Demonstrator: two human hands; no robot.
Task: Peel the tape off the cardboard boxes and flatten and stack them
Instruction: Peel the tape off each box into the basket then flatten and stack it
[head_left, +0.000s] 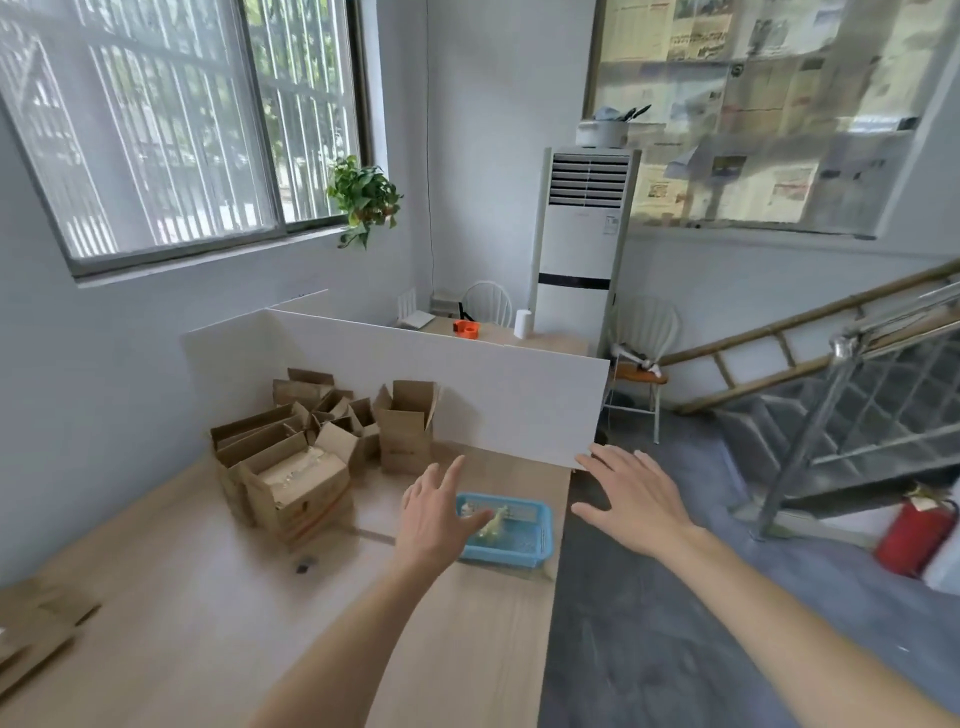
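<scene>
left hand (434, 512) grip released above blue basket (540, 525), right hand (631, 496) grip released, spread past surface (208, 597) edge, cardboard boxes (317, 441) clustered beyond

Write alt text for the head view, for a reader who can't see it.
Two open, empty hands, left and right, reach out over a wooden table. A cluster of open cardboard boxes stands at its far left before a white partition; a blue basket sits near the table's right edge.

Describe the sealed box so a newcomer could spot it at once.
On the wooden table, find the cluster of cardboard boxes against the white divider. The sealed box is the nearest one, its top flaps closed under shiny tape; the others gape open.
</scene>
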